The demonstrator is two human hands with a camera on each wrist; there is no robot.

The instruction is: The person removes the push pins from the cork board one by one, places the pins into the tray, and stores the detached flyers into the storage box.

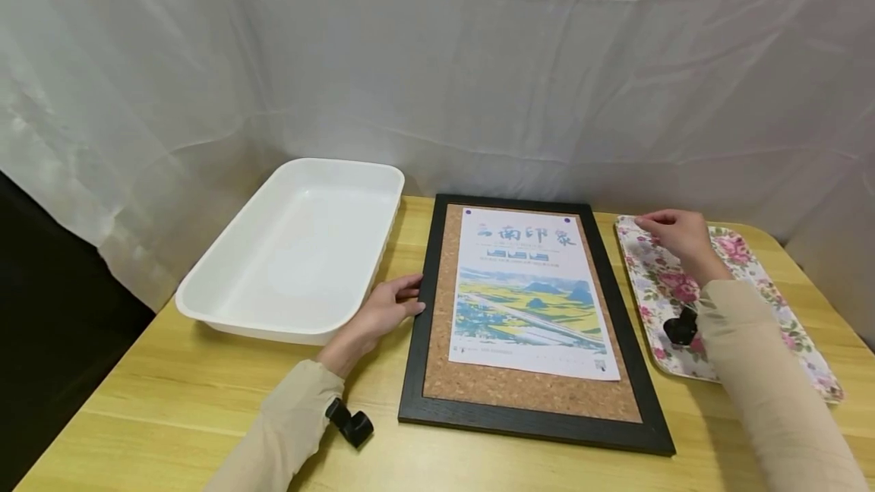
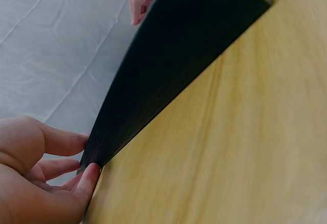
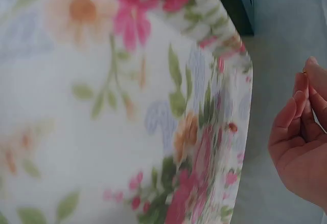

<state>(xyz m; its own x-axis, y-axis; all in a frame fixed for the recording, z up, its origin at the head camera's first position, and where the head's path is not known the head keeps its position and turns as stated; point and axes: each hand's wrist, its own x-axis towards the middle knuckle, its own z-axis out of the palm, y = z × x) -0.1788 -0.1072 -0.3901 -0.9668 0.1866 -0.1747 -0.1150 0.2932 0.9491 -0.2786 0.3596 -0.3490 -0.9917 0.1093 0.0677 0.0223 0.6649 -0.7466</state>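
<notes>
A black-framed cork board (image 1: 533, 393) lies flat on the wooden table, with a printed poster (image 1: 529, 294) on the cork. My left hand (image 1: 393, 302) rests on the table, its straight fingertips (image 2: 84, 142) touching the frame's left edge (image 2: 173, 75). My right hand (image 1: 673, 234) hovers over the far left corner of a floral tray (image 1: 656, 287). Its fingertips (image 3: 301, 96) are pinched together on what looks like a small thin pin, mostly hidden between them.
A white plastic tub (image 1: 294, 249) stands at the left, close to the board and my left hand. A white cloth backdrop (image 1: 478, 59) hangs behind the table. The table's front edge and right corner are near.
</notes>
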